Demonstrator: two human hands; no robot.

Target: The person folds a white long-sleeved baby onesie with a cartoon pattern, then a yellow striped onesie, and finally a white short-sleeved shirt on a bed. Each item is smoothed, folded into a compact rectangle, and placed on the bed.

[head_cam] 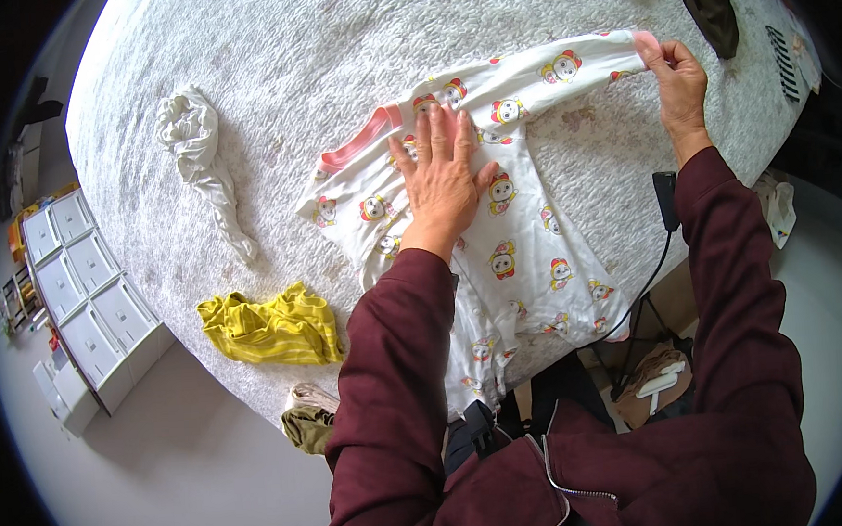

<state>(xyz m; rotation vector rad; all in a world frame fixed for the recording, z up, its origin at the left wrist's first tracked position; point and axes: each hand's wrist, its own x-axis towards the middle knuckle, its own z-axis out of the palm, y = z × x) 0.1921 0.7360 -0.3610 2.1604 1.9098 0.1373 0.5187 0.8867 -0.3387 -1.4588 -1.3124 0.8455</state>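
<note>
A white child's long-sleeved top (511,207) with a cartoon print lies spread on the bed, its lower part hanging toward my body. Its pink neckband (360,138) points to the left. My left hand (440,164) presses flat on the upper front with the fingers apart, holding nothing. One sleeve (582,65) stretches out to the right. At its end, my right hand (681,84) pinches the pink cuff (646,45) between thumb and fingers. The other sleeve is partly hidden under my left forearm.
On the white quilted bedspread (306,46) lie a twisted white garment (202,168), a crumpled yellow garment (269,326), an olive cloth (308,429) and a dark garment (701,0). A black cable (653,278) hangs by my right sleeve. White drawers (89,276) stand left.
</note>
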